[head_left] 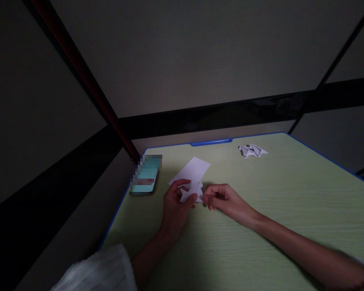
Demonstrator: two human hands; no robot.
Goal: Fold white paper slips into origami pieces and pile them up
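My left hand (176, 203) grips a small folded piece of white paper (188, 194), thumb on top and the other fingers curled behind it. At the paper's right corner, my right hand (219, 197) is closed in a pinch, thumb and fingertip on the edge. The folded paper has pointed corners and is held just above the table. Just beyond it, a flat white sheet (194, 169) lies on the table, its near end partly hidden by my left hand.
A phone (147, 173) with a lit screen stands at the left edge of the pale green table (261, 250). Several folded white paper pieces (252, 150) lie at the back right. A blue handle-like strip (211, 142) sits on the far edge, close to the wall panels.
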